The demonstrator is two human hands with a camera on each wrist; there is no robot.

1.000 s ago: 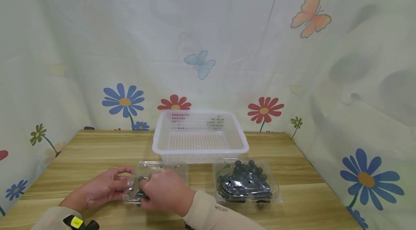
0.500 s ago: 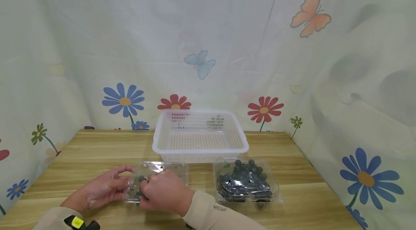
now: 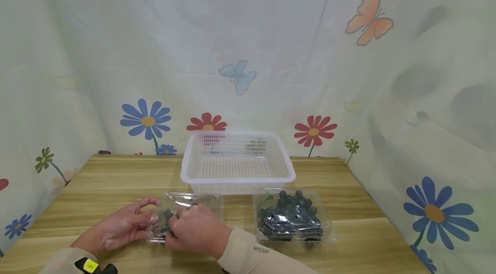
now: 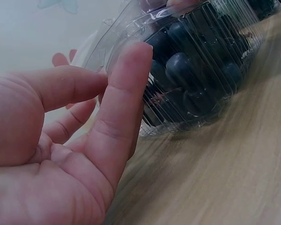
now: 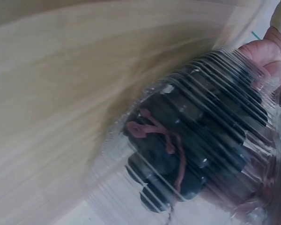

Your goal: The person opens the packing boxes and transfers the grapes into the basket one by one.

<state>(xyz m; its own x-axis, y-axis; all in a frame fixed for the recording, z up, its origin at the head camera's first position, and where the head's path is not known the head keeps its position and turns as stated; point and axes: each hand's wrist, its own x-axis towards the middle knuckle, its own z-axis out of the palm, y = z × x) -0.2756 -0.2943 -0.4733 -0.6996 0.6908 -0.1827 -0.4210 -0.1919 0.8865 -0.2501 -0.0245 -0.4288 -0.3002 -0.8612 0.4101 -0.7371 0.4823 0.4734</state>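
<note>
In the head view, a clear plastic box (image 3: 155, 234) of dark grapes (image 3: 168, 213) sits at the front left of the table. Beside its left wall is my left hand (image 3: 125, 226), fingers spread and touching the plastic. The left wrist view shows one finger (image 4: 126, 93) lying straight against the wall, thumb near the rim. From the right, my right hand (image 3: 199, 229) reaches in, fingers curled on the grapes; its fingertips are mostly hidden. Through the ribbed plastic, the right wrist view shows grapes (image 5: 168, 164) and a reddish-brown stem (image 5: 154, 127).
A second clear box (image 3: 328, 222), filled with dark grapes, stands to the right of my right hand. Behind both boxes is a white perforated basket (image 3: 238, 180). The wooden table (image 3: 128, 179) ends at a flower-patterned curtain (image 3: 248, 102).
My right hand has shifted slightly left and its fingers have moved a little at the grapes. The left hand, both boxes and the basket stay in place.
</note>
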